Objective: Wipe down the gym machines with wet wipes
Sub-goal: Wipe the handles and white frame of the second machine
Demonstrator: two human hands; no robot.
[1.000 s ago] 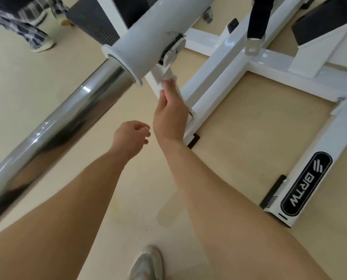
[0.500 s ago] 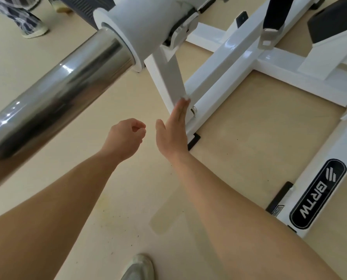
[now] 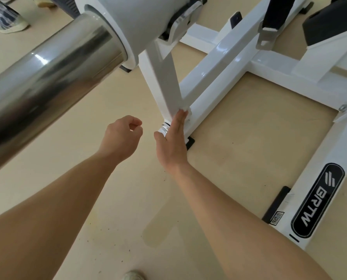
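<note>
A white gym machine frame [image 3: 219,63] stands on the beige floor. Its slanted white post [image 3: 164,81] runs down from a thick white sleeve [image 3: 140,23], which carries a chrome bar [image 3: 47,73]. My right hand [image 3: 171,142] lies flat with straight fingers against the post's lower end, beside a small chrome collar [image 3: 164,127]. A bit of white wet wipe [image 3: 183,108] shows just past the fingertips; the rest is hidden under the hand. My left hand [image 3: 122,136] hovers to the left of the post, loosely curled and holding nothing.
The chrome bar crosses the upper left close to my head. A frame rail with a black BRTW label [image 3: 318,199] runs along the right. Another person's shoe [image 3: 10,27] is at the top left, and my own shoe tip [image 3: 133,275] at the bottom.
My right hand has slid down the white post, from just under the sleeve to the post's base. The left hand has kept its place beside it.
</note>
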